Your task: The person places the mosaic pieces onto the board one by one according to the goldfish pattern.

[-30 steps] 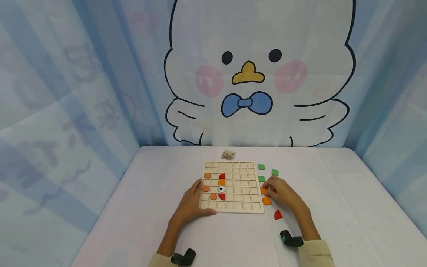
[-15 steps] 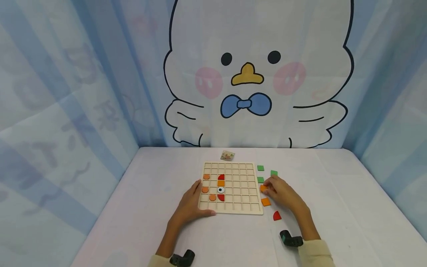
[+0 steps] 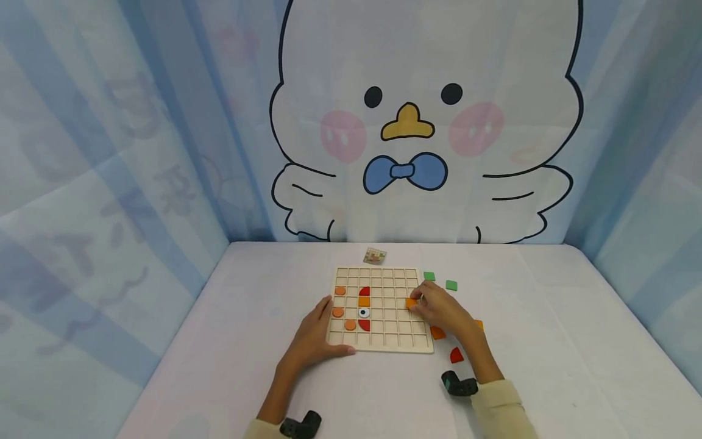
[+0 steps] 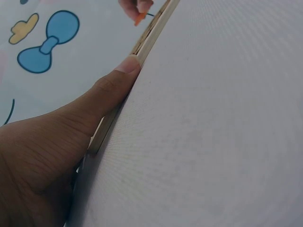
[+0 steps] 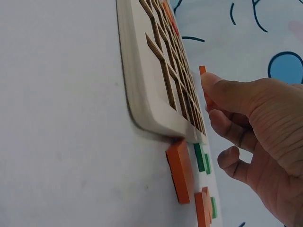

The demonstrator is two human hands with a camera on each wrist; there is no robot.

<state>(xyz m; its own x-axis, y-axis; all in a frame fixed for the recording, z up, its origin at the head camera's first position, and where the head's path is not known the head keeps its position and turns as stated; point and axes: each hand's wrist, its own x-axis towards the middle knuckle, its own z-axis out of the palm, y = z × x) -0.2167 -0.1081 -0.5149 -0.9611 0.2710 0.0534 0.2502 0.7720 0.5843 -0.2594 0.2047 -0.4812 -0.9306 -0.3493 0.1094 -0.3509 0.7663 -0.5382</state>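
The right hand has moved left since the earlier frames. Then it was at an orange tile on the desk, just beside the right edge of the board; now it pinches that tile between thumb and fingers, above the rightmost columns. A green tile near that edge is now hidden from the head view by the hand, while an orange piece has come into sight beyond the wrist. Unchanged are two green tiles, a second orange tile by the board, partly covered, and the red piece nearer the person. The left hand has stayed at the board's near left corner, fingers extended along the left side, thumb straight against the near edge. The discs and other pieces on the grid match before.
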